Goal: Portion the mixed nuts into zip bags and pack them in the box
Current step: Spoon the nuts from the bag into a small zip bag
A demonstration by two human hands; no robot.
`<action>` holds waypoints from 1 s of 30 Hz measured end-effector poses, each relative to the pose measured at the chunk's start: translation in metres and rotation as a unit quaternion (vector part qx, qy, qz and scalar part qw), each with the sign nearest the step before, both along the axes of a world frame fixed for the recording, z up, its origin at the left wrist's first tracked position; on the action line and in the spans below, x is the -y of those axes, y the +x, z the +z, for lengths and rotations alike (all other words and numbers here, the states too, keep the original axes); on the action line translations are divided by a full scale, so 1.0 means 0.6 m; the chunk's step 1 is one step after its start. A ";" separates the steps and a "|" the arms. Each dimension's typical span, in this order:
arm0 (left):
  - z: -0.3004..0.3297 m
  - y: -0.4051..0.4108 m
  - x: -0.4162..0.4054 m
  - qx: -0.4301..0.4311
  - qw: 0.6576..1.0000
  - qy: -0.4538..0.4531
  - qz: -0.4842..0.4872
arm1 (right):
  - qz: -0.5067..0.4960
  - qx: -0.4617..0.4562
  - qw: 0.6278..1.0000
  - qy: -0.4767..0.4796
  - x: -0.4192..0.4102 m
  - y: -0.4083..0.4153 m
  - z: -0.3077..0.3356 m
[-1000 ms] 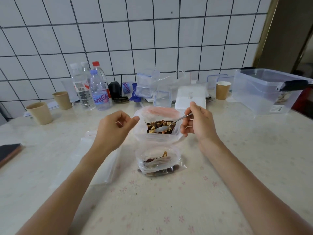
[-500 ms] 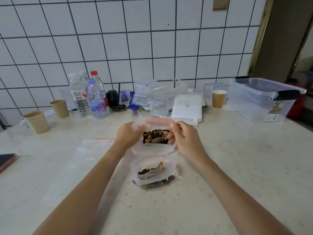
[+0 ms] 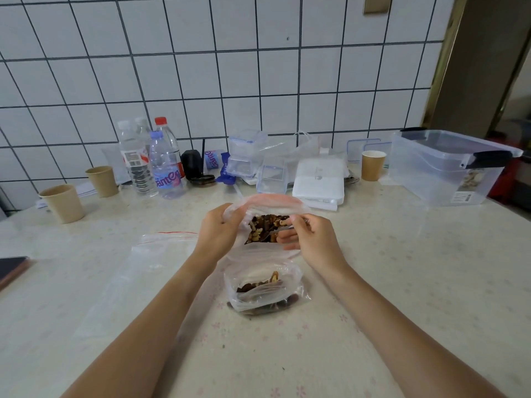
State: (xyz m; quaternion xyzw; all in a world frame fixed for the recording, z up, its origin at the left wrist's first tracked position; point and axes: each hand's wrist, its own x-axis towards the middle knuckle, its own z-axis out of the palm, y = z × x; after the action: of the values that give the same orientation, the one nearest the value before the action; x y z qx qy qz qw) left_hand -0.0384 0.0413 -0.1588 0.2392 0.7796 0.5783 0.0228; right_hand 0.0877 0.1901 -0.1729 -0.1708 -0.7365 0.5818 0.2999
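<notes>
A large clear bag of mixed nuts [image 3: 265,225] stands open at the table's middle. My left hand [image 3: 219,228] grips its left rim. My right hand [image 3: 311,239] holds a metal spoon [image 3: 277,232] whose bowl is down among the nuts. Just in front lies a small zip bag [image 3: 263,291] partly filled with nuts, its mouth toward the big bag. Empty zip bags [image 3: 138,271] with a red strip lie flat to the left. The clear storage box [image 3: 448,165] with black latches stands at the far right.
Water bottles [image 3: 163,165], paper cups [image 3: 63,202] [image 3: 372,165], small clear containers [image 3: 247,156] and a white flat box [image 3: 319,182] line the tiled wall. A phone [image 3: 11,268] lies at the left edge.
My left hand moved in and took hold of the big bag's rim. My right hand lowered the spoon deeper into the nuts. The camera tilted up slightly.
</notes>
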 end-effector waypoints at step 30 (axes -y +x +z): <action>0.005 -0.011 0.004 0.032 0.998 0.057 -0.002 | 0.010 -0.001 0.970 -0.244 -0.005 0.023 0.029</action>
State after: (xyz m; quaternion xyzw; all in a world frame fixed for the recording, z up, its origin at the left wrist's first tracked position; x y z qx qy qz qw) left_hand -0.0449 0.0390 -0.1559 0.2229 0.7438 0.6292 0.0354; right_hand 0.1017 0.1931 -0.1554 -0.2308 -0.5734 0.7473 0.2440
